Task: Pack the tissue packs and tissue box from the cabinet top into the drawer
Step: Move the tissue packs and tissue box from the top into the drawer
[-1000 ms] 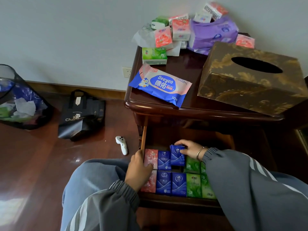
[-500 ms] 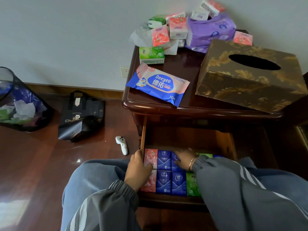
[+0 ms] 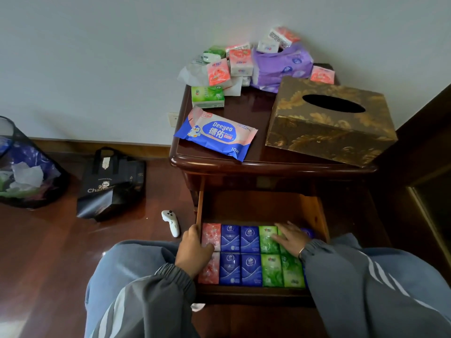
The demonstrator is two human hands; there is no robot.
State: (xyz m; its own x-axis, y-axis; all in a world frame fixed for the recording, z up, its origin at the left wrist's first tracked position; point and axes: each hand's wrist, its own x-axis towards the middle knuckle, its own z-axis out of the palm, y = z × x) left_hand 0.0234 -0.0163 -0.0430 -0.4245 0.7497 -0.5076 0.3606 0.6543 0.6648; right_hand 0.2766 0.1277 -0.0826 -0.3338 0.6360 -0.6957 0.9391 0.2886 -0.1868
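My right hand [image 3: 290, 237] lies flat, fingers straight, on the green packs [image 3: 266, 246] in the drawer [image 3: 314, 215]; my left hand [image 3: 194, 252] grips the drawer's left wall.

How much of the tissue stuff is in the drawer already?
Two rows of pink, blue and green packs lie in the drawer. The right hand presses flat on the back green packs; the left hand grips the drawer's side. Yet to go from the cabinet top: the pile of small packs, the purple pack, the wipes and the gold tissue box.
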